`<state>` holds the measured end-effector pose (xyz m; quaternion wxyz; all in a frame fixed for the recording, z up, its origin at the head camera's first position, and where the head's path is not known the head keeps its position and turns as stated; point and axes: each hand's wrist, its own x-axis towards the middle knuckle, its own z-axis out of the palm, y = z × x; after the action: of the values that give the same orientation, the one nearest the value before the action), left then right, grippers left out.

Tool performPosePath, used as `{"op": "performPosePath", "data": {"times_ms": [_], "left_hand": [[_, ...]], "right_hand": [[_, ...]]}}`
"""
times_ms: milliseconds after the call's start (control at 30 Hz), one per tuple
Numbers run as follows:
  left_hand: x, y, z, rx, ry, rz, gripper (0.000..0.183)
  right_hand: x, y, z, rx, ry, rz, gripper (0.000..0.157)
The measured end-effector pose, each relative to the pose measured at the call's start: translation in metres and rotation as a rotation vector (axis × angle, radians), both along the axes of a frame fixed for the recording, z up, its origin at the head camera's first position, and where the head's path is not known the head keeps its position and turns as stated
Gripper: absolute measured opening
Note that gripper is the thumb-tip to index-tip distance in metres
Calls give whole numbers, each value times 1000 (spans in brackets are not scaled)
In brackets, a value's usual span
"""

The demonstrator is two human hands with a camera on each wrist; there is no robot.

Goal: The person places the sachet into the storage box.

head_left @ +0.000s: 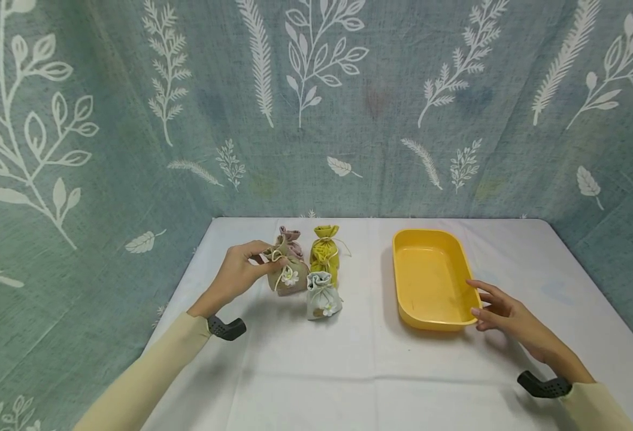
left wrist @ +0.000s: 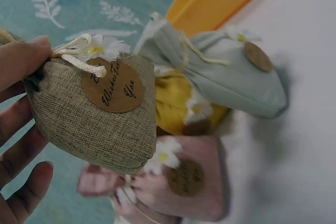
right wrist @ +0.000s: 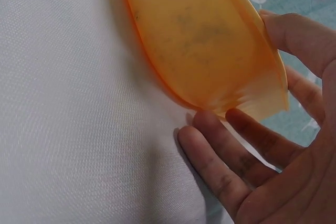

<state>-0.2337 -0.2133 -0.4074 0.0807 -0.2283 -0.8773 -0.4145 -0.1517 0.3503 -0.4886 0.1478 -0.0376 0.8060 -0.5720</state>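
Observation:
My left hand [head_left: 239, 270] pinches a brown burlap drawstring pouch [left wrist: 92, 119] by its gathered neck, between thumb and fingers. A white daisy and a round "Best Wishes" tag decorate it. Around it are a dusty pink pouch [left wrist: 202, 190], a mustard yellow pouch [head_left: 324, 256] and a pale grey-blue pouch [head_left: 321, 302], each tied with cord. At the right, my right hand [head_left: 518, 326] grips the near right rim of a yellow plastic tray [head_left: 429, 281], the other fingers spread along its outer wall. Nothing lies inside the tray.
A white cloth [head_left: 316, 371] covers the table. Green-blue curtains [head_left: 370, 120] with white leaf prints hang behind and at both sides. Black wrist cameras [head_left: 227, 328] sit at both wrists.

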Motion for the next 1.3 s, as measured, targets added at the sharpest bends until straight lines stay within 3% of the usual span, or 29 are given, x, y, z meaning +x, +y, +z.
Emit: {"op": "performPosePath", "data": {"times_ms": [233, 767, 1000, 1300], "left_hand": [[-11, 17, 18, 51, 9, -18, 21], [-34, 85, 43, 101, -44, -161, 23], [-45, 117, 39, 109, -103, -235, 23], [-57, 160, 28, 119, -162, -257, 22]], "right_hand": [[1, -1, -2, 102, 63, 6, 72], [6, 2, -4, 79, 82, 3, 69], [5, 1, -6, 74, 71, -2, 71], [2, 1, -8, 80, 81, 6, 70]]}}
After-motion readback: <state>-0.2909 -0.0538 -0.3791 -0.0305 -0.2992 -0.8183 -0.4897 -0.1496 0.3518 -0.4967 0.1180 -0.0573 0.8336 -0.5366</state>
